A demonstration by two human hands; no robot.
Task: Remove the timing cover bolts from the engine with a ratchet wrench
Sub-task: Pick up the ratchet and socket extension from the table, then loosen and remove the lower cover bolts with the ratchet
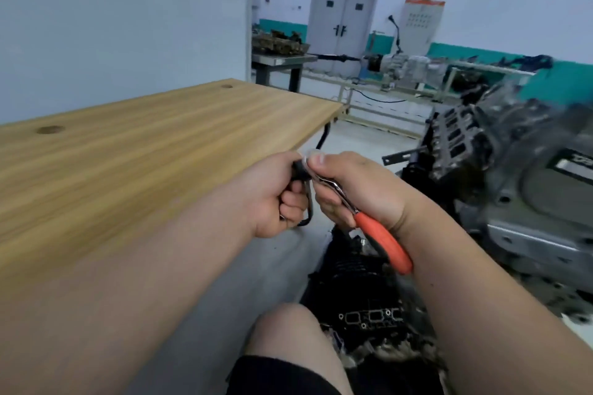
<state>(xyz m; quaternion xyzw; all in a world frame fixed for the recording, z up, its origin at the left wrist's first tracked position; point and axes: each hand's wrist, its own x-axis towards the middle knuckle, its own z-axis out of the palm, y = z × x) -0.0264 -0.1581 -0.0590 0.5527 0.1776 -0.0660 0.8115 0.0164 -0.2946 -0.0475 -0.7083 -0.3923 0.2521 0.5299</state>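
Wooden table (128,154) left, engine (529,202) right; right hand (362,189) grips ratchet wrench (382,237), left hand (272,199) grips dark part (300,171).

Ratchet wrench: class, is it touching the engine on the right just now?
Apart. The head view shows the ratchet wrench held up in the right hand near the edge of the wooden table; the hand and wrist lie between it and the engine.

**Head camera: one wide view, forward and down**

I see from the person's head, tilted forward and down. The left hand (272,199) and right hand (362,189) sit close at centre, the desk (144,154) runs off left, the engine (529,202) right, blurred, and a double door (343,19) far ahead.
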